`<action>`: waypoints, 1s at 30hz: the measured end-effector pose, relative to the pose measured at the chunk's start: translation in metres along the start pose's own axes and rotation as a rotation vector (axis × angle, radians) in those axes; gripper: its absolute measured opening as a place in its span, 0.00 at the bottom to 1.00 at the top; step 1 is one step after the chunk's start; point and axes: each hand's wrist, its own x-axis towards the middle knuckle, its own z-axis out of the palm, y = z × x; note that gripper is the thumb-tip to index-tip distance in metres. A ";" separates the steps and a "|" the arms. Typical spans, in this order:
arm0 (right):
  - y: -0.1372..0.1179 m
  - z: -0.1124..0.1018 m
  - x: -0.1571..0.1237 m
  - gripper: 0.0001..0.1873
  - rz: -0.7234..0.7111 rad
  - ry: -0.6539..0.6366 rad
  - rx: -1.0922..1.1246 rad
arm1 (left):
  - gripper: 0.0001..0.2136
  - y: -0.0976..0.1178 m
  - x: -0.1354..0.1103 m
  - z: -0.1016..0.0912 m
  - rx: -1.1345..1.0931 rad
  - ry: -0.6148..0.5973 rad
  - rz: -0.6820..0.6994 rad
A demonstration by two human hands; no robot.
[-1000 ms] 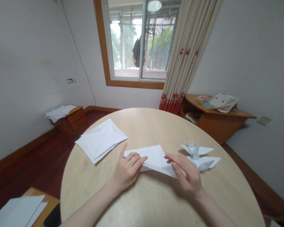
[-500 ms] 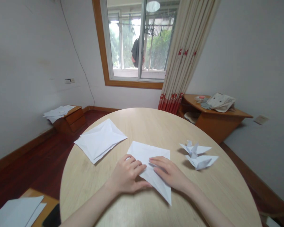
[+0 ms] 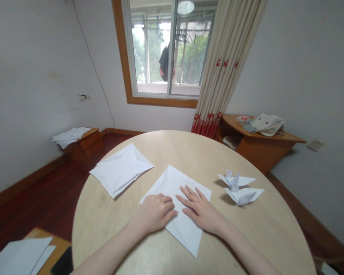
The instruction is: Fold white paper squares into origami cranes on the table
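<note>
left hand, fingers together, and right hand, fingers spread, press flat on a creased white paper sheet, opened out and unshaped, with a second creased sheet left of it and two finished origami birds right of it on a round wooden table

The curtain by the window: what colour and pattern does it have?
The curtain: cream stripes, red flowers and hem; clearest in the head view.
</note>
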 end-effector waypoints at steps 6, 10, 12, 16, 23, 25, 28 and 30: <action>-0.001 0.000 0.000 0.23 0.024 0.030 -0.057 | 0.12 -0.002 0.002 0.002 0.012 -0.060 -0.104; -0.006 -0.001 -0.002 0.21 0.021 0.106 -0.102 | 0.10 -0.006 0.002 0.006 0.019 -0.052 -0.133; -0.008 -0.001 -0.003 0.19 0.010 0.143 -0.121 | 0.09 -0.009 0.002 0.008 0.016 -0.060 -0.134; -0.010 -0.002 -0.003 0.18 -0.038 0.200 -0.143 | 0.10 -0.014 0.001 0.011 -0.013 -0.047 -0.108; -0.009 -0.008 -0.004 0.16 -0.083 0.190 -0.135 | 0.18 -0.018 -0.001 0.012 -0.085 -0.102 -0.084; -0.007 -0.006 -0.004 0.16 -0.085 0.194 -0.104 | 0.22 -0.019 -0.002 0.015 -0.118 -0.104 -0.066; -0.001 -0.003 -0.004 0.17 -0.101 0.182 -0.029 | 0.28 -0.022 -0.005 0.022 -0.153 -0.121 -0.046; 0.003 -0.001 -0.004 0.18 -0.096 0.126 0.015 | 0.31 -0.023 -0.006 0.026 -0.167 -0.134 -0.047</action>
